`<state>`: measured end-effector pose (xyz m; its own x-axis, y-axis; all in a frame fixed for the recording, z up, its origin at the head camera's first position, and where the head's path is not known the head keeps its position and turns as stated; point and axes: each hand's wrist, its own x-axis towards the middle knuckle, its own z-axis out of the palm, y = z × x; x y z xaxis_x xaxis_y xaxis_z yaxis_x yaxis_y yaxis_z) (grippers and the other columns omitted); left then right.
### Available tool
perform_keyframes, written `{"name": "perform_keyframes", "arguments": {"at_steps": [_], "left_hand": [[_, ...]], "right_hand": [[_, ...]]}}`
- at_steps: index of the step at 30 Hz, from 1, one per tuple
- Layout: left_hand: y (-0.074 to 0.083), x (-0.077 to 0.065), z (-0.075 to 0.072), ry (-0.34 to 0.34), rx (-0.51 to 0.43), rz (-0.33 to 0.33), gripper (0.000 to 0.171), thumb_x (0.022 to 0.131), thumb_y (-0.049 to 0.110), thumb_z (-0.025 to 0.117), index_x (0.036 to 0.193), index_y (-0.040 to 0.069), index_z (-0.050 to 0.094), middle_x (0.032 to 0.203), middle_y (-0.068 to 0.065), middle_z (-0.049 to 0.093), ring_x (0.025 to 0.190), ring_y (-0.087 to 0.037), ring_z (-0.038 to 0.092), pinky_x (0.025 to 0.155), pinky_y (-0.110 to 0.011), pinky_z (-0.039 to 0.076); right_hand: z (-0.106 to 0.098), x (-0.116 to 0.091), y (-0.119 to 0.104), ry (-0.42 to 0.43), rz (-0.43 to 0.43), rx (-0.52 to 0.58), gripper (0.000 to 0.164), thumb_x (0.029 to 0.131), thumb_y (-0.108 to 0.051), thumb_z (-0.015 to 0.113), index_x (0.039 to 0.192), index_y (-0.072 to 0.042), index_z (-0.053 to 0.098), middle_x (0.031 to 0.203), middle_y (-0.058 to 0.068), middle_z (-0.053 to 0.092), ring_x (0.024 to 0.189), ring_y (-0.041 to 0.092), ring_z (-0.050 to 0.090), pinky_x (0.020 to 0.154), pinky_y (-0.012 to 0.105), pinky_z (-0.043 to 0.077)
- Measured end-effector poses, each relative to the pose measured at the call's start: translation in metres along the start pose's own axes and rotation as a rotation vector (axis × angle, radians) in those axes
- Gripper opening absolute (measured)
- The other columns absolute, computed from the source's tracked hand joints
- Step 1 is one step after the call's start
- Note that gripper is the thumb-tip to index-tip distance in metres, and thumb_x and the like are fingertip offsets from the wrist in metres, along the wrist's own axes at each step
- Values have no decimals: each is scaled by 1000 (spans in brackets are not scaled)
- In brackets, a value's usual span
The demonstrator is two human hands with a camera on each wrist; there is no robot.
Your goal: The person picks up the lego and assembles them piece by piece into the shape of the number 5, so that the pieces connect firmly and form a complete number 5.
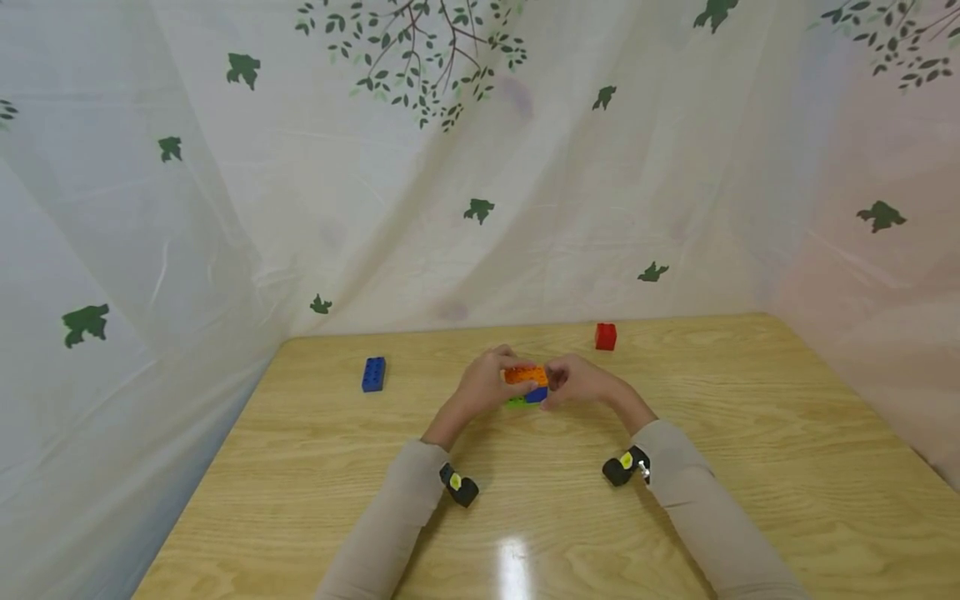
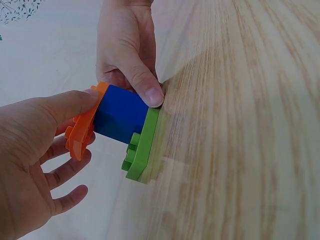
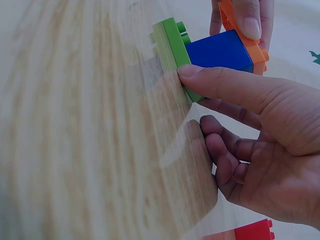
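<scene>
A small stack of toy building bricks stands on the table between both hands. Its base is a flat green brick (image 2: 142,150) with studs showing at one end. On that sits a blue brick (image 2: 120,114), and an orange brick (image 2: 82,129) with a curved overhanging end tops it. My left hand (image 1: 480,385) pinches the orange brick between thumb and fingers, its lower fingers spread loosely. At the opposite end, my right hand (image 3: 280,120) pinches the green brick, thumb on its near corner, with the remaining fingers curled near the tabletop.
Another blue brick (image 1: 373,374) lies to the left on the wooden table (image 1: 540,517). Behind the right hand, toward the back edge, stands a red brick (image 1: 605,337). A pale printed curtain (image 1: 405,233) hangs behind the table and along its sides.
</scene>
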<state>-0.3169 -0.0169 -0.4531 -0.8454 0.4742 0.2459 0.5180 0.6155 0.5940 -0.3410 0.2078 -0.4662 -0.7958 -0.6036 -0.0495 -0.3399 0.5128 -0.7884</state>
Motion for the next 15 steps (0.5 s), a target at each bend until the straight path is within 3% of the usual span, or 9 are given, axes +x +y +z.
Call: {"name": "perform_keyframes", "arguments": {"at_steps": [15], "left_hand": [[-2, 0, -1, 4, -50, 29, 34, 90, 26, 80, 121, 11, 76, 105, -6, 69, 93, -17, 59, 79, -28, 52]], "right_hand": [[1, 1, 1, 3, -22, -12, 24, 82, -10, 84, 88, -2, 62, 76, 0, 51, 72, 16, 46, 66, 29, 38]]}}
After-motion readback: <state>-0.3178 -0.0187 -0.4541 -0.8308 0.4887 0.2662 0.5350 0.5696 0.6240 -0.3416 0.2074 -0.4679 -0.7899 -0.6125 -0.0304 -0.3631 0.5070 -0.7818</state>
